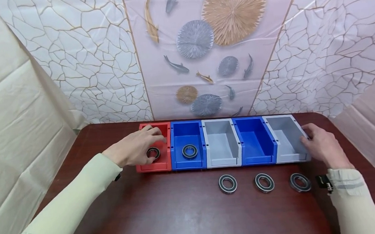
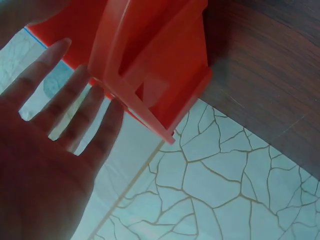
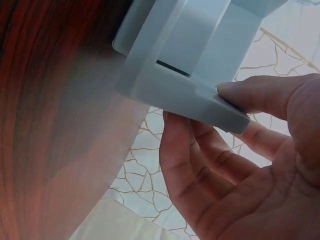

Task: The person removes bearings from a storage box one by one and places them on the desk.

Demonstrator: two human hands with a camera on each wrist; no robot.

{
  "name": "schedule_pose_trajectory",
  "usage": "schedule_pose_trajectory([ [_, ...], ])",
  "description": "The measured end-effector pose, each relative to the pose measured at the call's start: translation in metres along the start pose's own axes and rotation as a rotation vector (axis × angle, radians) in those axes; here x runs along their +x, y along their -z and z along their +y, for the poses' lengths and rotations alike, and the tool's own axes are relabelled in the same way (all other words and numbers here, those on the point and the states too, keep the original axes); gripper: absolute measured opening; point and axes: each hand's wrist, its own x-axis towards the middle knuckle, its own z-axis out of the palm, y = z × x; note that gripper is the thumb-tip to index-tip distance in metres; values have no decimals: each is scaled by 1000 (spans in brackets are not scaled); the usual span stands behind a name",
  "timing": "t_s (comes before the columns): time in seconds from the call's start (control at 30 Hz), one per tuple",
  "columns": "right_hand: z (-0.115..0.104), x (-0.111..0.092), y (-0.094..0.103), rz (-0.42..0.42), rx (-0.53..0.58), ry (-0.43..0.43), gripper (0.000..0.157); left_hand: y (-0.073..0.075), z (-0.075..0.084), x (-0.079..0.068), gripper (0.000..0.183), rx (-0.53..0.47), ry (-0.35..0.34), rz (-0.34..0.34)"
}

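My left hand [image 1: 138, 145] is over the red bin [image 1: 155, 167], its fingers extended and spread. Inside that bin lies a black-sealed ball bearing [image 1: 157, 154], partly covered by the thumb. The left wrist view shows the fingers close to the bin's wall, with no bearing visible there. At the row's other end, my right hand [image 1: 324, 144] holds the side wall of the right grey bin [image 1: 293, 158] between thumb and fingers. The right wrist view shows the thumb on the inner side and the fingers outside and below the wall.
A second bearing [image 1: 189, 151] lies in the left blue bin [image 1: 186, 131]. Beyond it stand another grey bin [image 1: 221, 140] and another blue bin [image 1: 254, 139]. Three bearings lie on the brown table [image 1: 181, 211]: left [image 1: 223, 189], middle [image 1: 259, 188] and right [image 1: 296, 187].
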Motion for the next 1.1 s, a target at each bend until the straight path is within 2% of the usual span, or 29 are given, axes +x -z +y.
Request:
schedule_pose_trajectory([
  [0.23, 0, 1, 4, -4, -9, -18, 48, -3, -5, 4, 54, 4, -30, -56],
  [0.43, -1, 1, 3, -14, -7, -17, 48, -6, -8, 9, 60, 32, -26, -155],
  [0.77, 0, -2, 0, -37, 4, -36, 48, -8, -4, 20, 67, 53, -29, -252],
  [0.93, 1, -3, 0, -39, 9, -32, 48, -12, -5, 24, 69, 55, -21, -285],
  [1.1, 1, -3, 0, -47, 10, -50, 49, -14, -9, 28, 61, 62, -24, -292],
])
